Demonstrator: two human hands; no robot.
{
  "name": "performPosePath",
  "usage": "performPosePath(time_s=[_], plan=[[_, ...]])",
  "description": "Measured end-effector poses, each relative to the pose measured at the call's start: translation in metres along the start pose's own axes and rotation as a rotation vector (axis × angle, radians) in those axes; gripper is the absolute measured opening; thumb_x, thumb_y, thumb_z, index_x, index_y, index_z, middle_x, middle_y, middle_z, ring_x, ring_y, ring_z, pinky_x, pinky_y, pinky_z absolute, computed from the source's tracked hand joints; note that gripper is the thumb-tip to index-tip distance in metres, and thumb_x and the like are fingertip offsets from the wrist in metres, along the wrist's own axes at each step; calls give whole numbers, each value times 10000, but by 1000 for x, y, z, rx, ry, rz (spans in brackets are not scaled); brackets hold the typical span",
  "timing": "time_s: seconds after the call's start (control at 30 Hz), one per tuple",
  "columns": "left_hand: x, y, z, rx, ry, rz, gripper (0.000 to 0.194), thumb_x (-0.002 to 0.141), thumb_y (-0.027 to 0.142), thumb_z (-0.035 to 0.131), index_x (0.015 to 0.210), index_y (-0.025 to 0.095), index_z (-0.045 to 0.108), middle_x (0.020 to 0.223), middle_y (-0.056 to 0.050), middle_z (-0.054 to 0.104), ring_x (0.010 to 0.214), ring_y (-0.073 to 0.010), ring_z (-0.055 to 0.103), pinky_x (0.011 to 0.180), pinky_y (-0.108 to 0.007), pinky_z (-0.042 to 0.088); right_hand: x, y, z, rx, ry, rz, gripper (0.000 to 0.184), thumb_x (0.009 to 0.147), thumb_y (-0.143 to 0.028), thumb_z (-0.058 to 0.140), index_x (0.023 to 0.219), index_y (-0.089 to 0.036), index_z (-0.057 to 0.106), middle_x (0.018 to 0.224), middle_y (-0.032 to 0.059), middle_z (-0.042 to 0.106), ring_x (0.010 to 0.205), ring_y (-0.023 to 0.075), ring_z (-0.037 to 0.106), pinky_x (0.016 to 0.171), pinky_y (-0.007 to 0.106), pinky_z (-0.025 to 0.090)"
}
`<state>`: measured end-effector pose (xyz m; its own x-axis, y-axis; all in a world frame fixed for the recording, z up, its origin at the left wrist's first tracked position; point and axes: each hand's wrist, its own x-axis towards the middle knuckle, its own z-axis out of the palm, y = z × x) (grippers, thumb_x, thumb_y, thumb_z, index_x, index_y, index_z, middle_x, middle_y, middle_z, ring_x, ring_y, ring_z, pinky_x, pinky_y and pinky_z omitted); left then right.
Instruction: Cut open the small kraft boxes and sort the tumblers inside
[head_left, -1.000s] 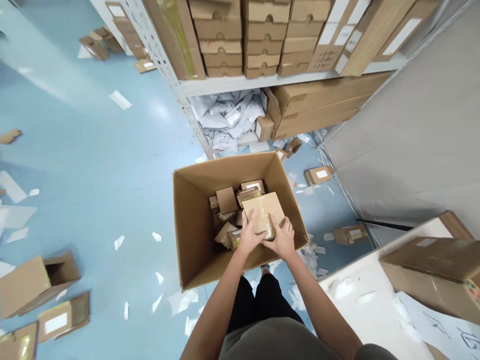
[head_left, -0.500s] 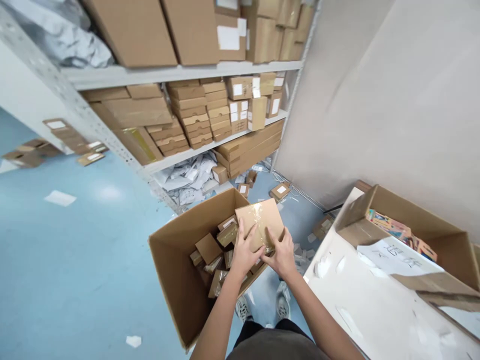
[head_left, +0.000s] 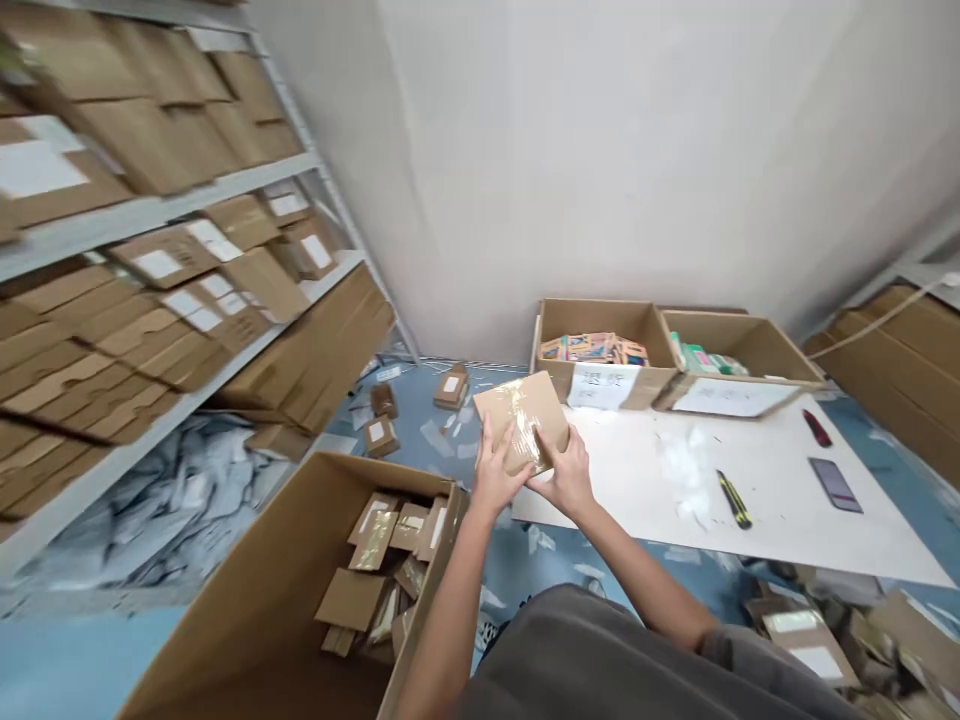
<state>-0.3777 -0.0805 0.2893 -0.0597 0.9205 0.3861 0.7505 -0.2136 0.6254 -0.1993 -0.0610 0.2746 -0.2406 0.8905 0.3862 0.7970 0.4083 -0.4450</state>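
Observation:
Both hands hold a flat cardboard box (head_left: 523, 408) with clear tape across its top. My left hand (head_left: 495, 475) grips its near left edge, fingers on the upper face. At the near right edge my right hand (head_left: 564, 472) is closed on the same box, the two thumbs close together. Below and left of my hands stands a large open carton (head_left: 247, 580). Several small taped cardboard packages (head_left: 375, 540) lie inside it, some with white labels. The undersides of the held box and some fingertips are hidden.
A white table (head_left: 645, 490) on the right bears a yellow-black utility knife (head_left: 733, 500), a phone (head_left: 835, 485), a red object (head_left: 817, 428) and two labelled cartons (head_left: 637, 385). Shelves (head_left: 255, 350) with boxes line the left. Packages (head_left: 806, 640) and scraps lie on the floor.
My view has turned right, from the shelves to the table. The taped box has come away from above the carton toward the table, still in both hands.

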Motion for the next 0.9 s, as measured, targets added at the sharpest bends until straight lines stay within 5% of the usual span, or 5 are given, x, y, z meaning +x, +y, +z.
performPosePath(time_s=[0.23, 0.37, 0.5, 0.73, 0.9], plan=[[24, 58, 179, -223, -342, 17, 917, 765, 330, 840, 1573, 311, 408, 1754, -84, 1, 1551, -351, 306, 1220, -459, 390, -55, 171, -34, -90, -18, 326, 914, 824, -539, 769, 1614, -362, 344, 1635, 174, 239, 1407, 476, 365, 1048, 616, 429], [25, 69, 250, -304, -471, -38, 707, 869, 351, 734, 1524, 258, 485, 1741, -110, 126, 1540, -307, 343, 1222, -433, 379, -80, 244, -31, -14, -147, 449, 925, 832, -394, 800, 1621, -352, 319, 1648, 177, 240, 1404, 456, 429, 1056, 562, 464], [38, 78, 269, -284, -420, -100, 682, 867, 352, 721, 1505, 233, 513, 1737, -119, 147, 1544, -323, 330, 1211, -441, 396, -79, 280, -32, 191, -197, 446, 844, 893, -296, 724, 1611, -427, 299, 1625, 115, 257, 1359, 360, 542, 1052, 491, 517], [61, 111, 247, -24, -359, 58, 672, 872, 337, 709, 1512, 313, 509, 1722, -55, 235, 1547, -357, 307, 1230, -535, 358, -82, 293, 3, 607, -29, 444, 791, 937, -461, 654, 1627, -345, 284, 1559, 123, 386, 1435, 309, 467, 1115, 486, 494], [53, 122, 277, 117, -728, 184, 773, 882, 278, 689, 1586, 354, 380, 1732, -47, 202, 1586, -389, 175, 1232, -600, 309, -111, 327, 33, 708, -27, 644, 825, 878, -479, 672, 1600, -265, 336, 1514, 130, 501, 1403, 314, 493, 1113, 511, 481]])
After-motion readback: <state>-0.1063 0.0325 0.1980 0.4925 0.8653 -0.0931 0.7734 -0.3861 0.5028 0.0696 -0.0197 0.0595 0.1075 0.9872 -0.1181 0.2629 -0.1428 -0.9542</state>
